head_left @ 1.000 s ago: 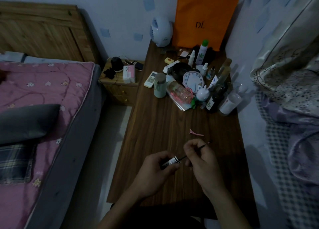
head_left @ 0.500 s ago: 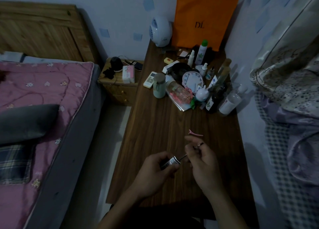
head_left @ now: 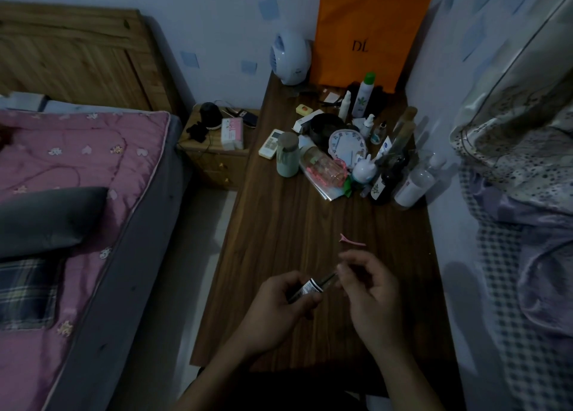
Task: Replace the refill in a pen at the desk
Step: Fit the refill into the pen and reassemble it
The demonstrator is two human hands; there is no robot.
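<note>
Dark brown wood-grain desk [head_left: 279, 240]. Pale pink slim hair clip [head_left: 353, 240] on it. Dark pen barrel [head_left: 305, 289] w/ white label, black stripe. Bright orange flat bag [head_left: 369, 32] w/ dark "DL" lettering. Pink quilted bedspread [head_left: 77, 169] w/ small heart and flower motifs. Dark grey pillow [head_left: 46, 218]. Pale blue wall [head_left: 223, 23] w/ scattered blue squares. White spray bottle [head_left: 362, 96] w/ green cap.

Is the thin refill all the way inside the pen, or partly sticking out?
Partly out. A thin length of refill projects from the pen barrel in the left hand, toward the right hand fingers.
</note>
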